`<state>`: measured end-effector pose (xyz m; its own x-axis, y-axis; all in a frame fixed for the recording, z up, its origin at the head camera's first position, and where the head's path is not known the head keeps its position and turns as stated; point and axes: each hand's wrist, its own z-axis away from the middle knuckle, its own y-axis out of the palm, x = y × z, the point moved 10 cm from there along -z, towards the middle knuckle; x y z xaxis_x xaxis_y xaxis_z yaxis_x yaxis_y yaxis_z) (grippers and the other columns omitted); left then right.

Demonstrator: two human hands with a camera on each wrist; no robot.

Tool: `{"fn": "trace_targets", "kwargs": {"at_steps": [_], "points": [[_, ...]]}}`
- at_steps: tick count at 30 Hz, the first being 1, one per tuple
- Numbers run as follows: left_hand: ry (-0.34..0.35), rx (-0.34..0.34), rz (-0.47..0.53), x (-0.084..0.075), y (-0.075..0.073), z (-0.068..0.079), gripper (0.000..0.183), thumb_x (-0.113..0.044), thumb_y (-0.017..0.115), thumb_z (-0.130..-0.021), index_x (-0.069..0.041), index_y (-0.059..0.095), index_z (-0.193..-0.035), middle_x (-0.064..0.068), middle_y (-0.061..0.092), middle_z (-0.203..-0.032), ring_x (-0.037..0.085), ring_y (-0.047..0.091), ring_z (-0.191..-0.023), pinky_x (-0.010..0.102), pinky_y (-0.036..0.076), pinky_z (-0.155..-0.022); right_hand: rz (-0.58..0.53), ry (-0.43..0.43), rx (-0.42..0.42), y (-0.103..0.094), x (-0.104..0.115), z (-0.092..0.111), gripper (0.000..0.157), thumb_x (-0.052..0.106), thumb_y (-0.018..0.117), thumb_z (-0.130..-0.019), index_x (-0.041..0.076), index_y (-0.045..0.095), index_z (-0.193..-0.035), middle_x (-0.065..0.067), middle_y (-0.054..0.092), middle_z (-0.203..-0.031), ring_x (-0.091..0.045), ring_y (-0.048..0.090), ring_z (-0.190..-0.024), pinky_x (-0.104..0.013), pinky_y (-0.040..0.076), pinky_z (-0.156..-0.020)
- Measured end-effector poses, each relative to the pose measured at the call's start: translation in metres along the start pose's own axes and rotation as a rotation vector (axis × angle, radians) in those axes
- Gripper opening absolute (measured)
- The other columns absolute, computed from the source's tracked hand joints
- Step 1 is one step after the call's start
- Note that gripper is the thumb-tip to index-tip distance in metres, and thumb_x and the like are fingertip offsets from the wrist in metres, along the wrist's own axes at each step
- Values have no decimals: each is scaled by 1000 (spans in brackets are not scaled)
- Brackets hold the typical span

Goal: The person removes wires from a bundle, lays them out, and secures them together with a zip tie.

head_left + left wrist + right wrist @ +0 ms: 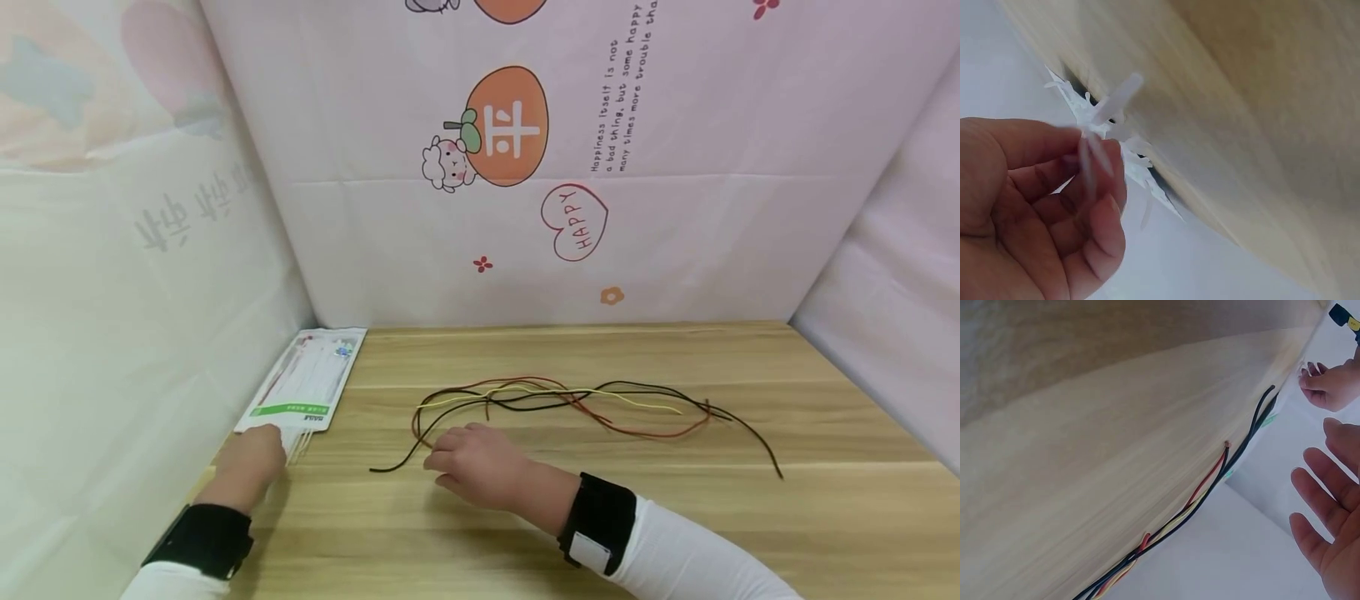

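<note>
At the left of the head view, a clear bag (300, 375) with a green stripe lies flat, its near end under my left hand (251, 462). Thin white cable ties (1119, 97) stick out of the bag's mouth. Thumb and fingertips of the left hand pinch some of them in the left wrist view. My right hand (480, 467) hovers palm down by the near side of a loose wire bundle, holding nothing. Its fingers spread loosely in the right wrist view. The bundle has black wires (386, 470), red wires (652, 436) and a yellow wire (637, 404).
The wooden table (570, 533) meets a printed white cloth wall (690, 242) at the back. Another cloth wall (150, 333) stands close beside the left hand and bag. A third cloth side (907, 275) rises at the right.
</note>
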<state>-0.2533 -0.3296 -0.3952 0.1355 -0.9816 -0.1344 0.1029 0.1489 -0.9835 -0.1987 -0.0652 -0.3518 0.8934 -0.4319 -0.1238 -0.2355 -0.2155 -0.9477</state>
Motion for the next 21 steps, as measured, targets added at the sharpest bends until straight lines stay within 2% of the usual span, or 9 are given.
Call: {"fn": "trace_targets", "kwargs": {"at_steps": [2,5,8,10,13,17,21], "points": [[-14,3,5,2,0,2,11,3,47,-88,8,57,-86,22,61,-83,30,57,-72,48,49,-64,-9,8,0,0,0,1,19,26,69,-90,21,71,-108,7,67,-103,-8,61,-96,-25,48,-77],[-32,-21,6,6,-3,5,15,3,44,-90,12,55,-97,28,61,-90,37,61,-80,50,50,-65,-27,23,7,0,-1,2,19,25,68,-91,20,71,-109,7,67,-104,-8,62,-97,-26,48,-78],[-25,-85,-1,7,-13,10,22,2,42,-93,14,53,-108,31,60,-94,44,61,-85,53,51,-64,-47,42,18,0,-2,4,20,26,67,-92,20,71,-111,6,67,-107,-9,61,-100,-27,48,-81],[11,-150,-11,3,-24,16,19,2,44,-94,13,55,-106,30,59,-91,45,60,-85,52,51,-62,-59,50,9,-2,-3,5,20,26,67,-92,19,71,-110,6,67,-107,-10,61,-101,-28,48,-81],[74,-268,-15,-7,-46,28,9,3,51,-92,9,58,-93,23,56,-82,42,59,-77,51,49,-57,-58,61,-18,-7,-7,7,19,26,68,-91,19,71,-109,5,68,-105,-11,62,-99,-29,48,-80],[126,-416,-12,-18,-75,45,6,3,57,-91,6,59,-86,20,52,-78,41,56,-74,50,47,-51,-48,72,-54,-15,-13,12,20,25,69,-91,18,72,-109,5,68,-105,-12,63,-99,-32,50,-82],[145,-476,-12,-21,-97,57,7,3,56,-92,5,57,-85,19,49,-79,40,53,-74,49,44,-47,-76,88,-73,-21,-23,20,22,22,69,-90,16,71,-111,3,69,-106,-15,63,-99,-36,50,-86]]}}
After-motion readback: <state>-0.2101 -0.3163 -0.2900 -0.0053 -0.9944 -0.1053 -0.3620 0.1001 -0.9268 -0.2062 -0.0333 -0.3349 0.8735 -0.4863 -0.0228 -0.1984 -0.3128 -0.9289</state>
